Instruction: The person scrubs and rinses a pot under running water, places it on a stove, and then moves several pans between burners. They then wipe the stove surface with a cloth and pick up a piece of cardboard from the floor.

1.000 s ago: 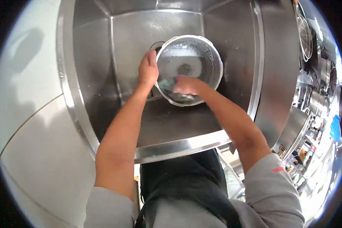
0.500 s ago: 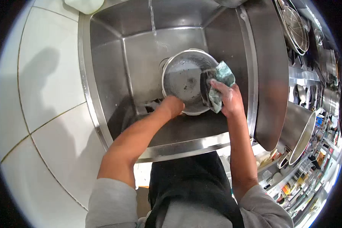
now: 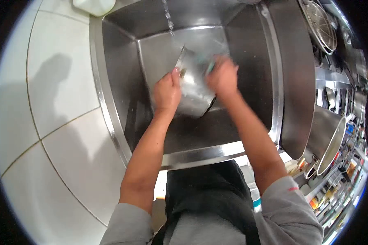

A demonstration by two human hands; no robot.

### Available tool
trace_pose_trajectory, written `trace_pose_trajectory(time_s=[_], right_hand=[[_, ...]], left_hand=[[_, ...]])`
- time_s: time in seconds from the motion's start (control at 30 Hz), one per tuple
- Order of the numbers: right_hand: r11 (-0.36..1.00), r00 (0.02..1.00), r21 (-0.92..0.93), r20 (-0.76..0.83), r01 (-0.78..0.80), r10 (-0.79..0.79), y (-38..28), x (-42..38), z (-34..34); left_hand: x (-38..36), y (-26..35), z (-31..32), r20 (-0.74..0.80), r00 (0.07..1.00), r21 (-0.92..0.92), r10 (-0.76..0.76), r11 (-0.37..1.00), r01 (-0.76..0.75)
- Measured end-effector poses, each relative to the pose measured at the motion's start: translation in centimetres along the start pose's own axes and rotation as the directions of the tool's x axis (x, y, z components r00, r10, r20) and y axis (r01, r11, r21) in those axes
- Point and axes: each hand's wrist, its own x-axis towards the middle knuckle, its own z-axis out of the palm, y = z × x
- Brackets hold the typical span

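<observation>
A metal pot (image 3: pixel 193 96) is tipped on its side inside the stainless steel sink (image 3: pixel 249 73), its outer wall facing up. My left hand (image 3: pixel 167 92) is closed at the pot's rim on the left, the thumb near a small handle fitting. Against the right part of the pot's wall, my right hand (image 3: pixel 224 77) is closed and smeared by motion. A sliver of a green scouring pad (image 3: pixel 210 67) shows at its fingers; most of the pad is hidden.
A thin stream of water (image 3: pixel 168 18) falls at the sink's back left. White tiles (image 3: pixel 65 102) lie to the left, with a whitish container (image 3: pixel 95 5) behind. On the right are a metal panel (image 3: pixel 292 81), wire strainers (image 3: pixel 321 26) and a large pot (image 3: pixel 325 136).
The pot has gone from standing with its opening up to lying tipped. My left hand has moved up along its left side. The right hand has left the inside for the outer wall.
</observation>
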Motion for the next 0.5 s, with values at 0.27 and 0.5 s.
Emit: trace_pose_trajectory(time_s=[0.27,0.5], right_hand=[[0.919,0.952,0.261,-0.166,0.294,-0.257,-2.4,1.1,2.5],[0.974,0.996,0.227,-0.094,0.012,0.01,-3.1,5.9,2.3]], left_hand=[[2.2,-0.9,1.3,-0.037,0.996,-0.046,0.08,0.996,-0.082],[-2.4,-3.2,3.3,-0.061,0.99,-0.16,-0.127,0.98,0.116]])
